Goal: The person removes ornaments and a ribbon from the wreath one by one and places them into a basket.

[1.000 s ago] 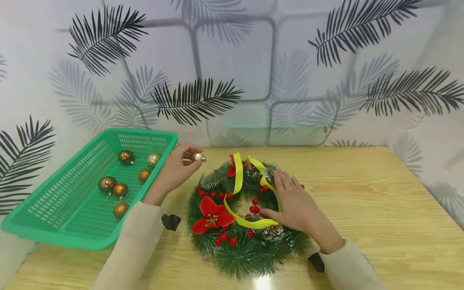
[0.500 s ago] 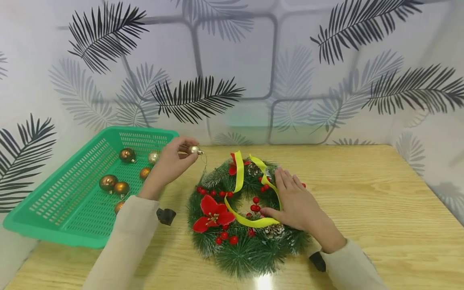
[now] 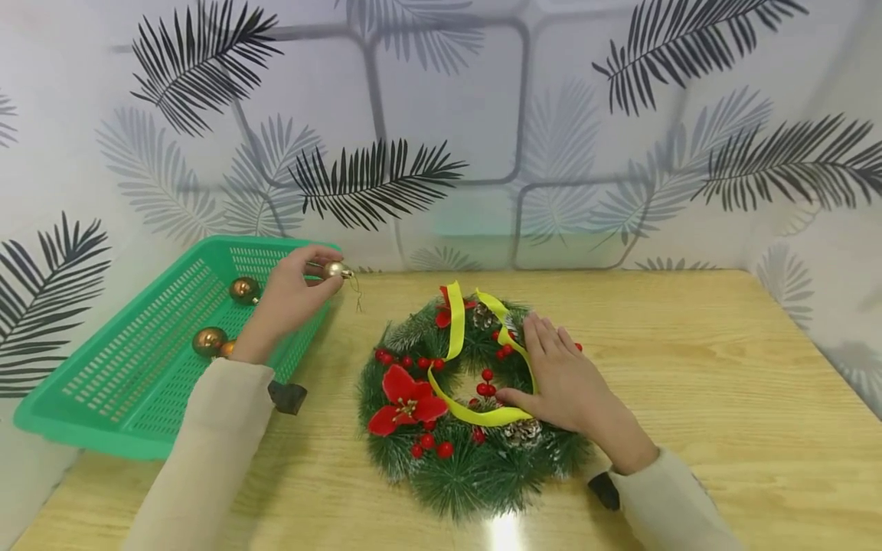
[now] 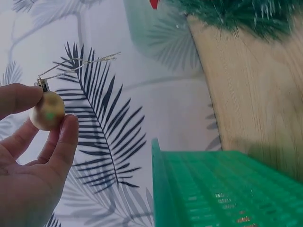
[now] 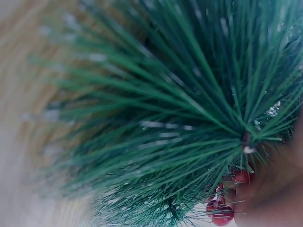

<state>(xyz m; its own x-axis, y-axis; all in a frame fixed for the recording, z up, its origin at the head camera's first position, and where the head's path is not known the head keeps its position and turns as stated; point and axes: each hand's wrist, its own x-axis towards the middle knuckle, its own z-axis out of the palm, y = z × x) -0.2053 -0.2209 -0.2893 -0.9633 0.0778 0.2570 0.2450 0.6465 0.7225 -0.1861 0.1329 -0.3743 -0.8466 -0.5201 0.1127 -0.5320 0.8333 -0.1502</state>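
My left hand [image 3: 288, 298] pinches a small gold bauble [image 3: 335, 270] between thumb and fingers, above the right rim of the green basket [image 3: 89, 442]. From the bauble's cap a gold string loop [image 4: 78, 67] hangs free in the left wrist view. On the table lies a green wreath [image 3: 451, 482] with red flowers [image 3: 406, 402], red berries, pine cones and a yellow ribbon [image 3: 482, 417]. My right hand [image 3: 568, 383] rests on the wreath's right side with straight fingers. Pine needles [image 5: 180, 109] fill most of the right wrist view.
Inside the basket are copper and orange baubles [image 3: 210, 341], partly hidden behind my left arm. The wooden table [image 3: 717, 383] extends to the right of the wreath. A patterned wall covering [image 3: 448, 115] with dark leaves stands directly behind the table.
My left hand has moved left with the gold bauble, away from the wreath and toward the basket, and slightly up. The right hand stays on the wreath.
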